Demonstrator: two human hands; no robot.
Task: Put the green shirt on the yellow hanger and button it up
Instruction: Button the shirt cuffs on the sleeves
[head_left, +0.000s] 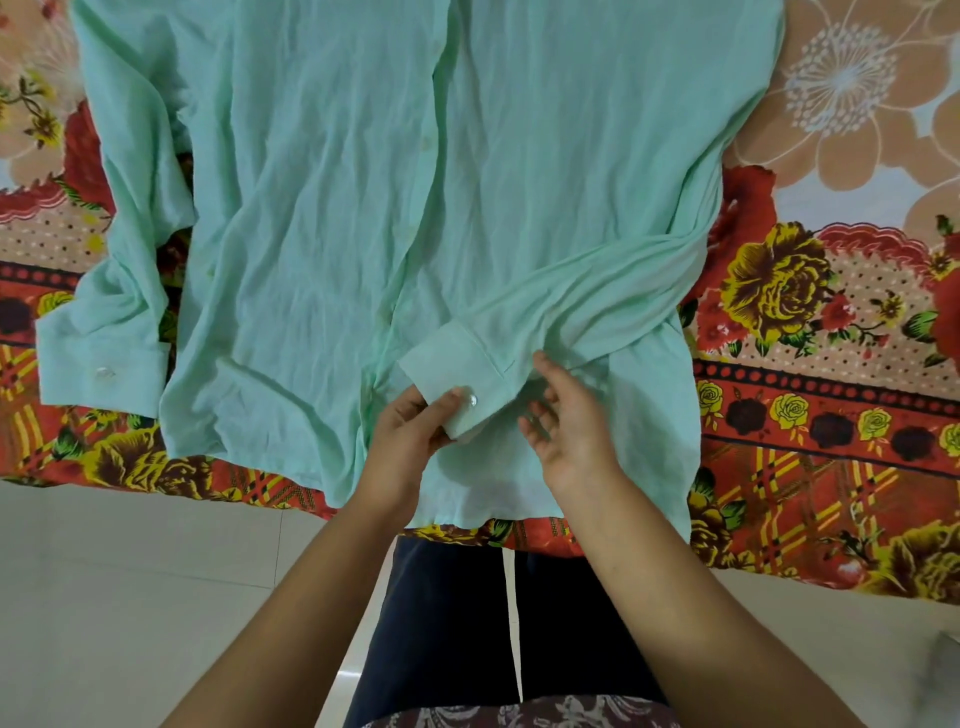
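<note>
Lying on bed: shirt, thin, limp. Left grip pinching cuff; right grip spread, empty. Probably best lifted by shoulders.

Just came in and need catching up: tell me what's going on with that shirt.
A person stands at a bed with a floral sheet, where the green shirt lies spread flat. Their left hand pinches the cuff of the sleeve folded across the shirt's front, thumb beside the cuff button. The right hand is open just beside it, gripping nothing.
</note>
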